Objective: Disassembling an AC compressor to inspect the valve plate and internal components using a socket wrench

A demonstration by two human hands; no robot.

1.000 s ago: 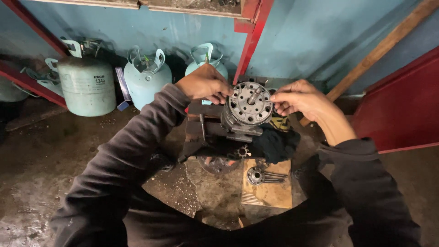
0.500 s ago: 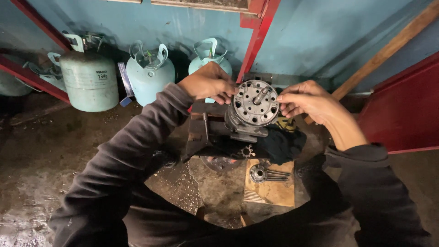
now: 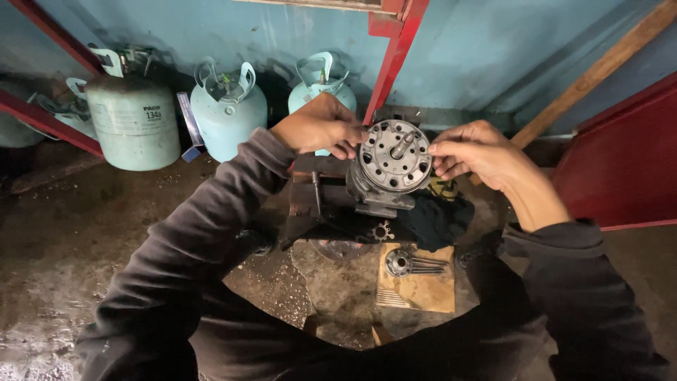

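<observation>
Both hands grip a round metal compressor body (image 3: pixel 393 156) by its rim: the left hand (image 3: pixel 321 127) closes on its left edge, the right hand (image 3: pixel 474 149) pinches its right edge. The compressor sits on a dark block over the stained floor (image 3: pixel 63 233). A small round part (image 3: pixel 400 262) lies on cardboard (image 3: pixel 423 291) below. 3 pale gas cylinders (image 3: pixel 134 120) stand against the blue wall.

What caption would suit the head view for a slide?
Left hand and right hand touch the rim of a round grey metal perforated disc with a central shaft; pale green gas cylinders stand behind.
</observation>
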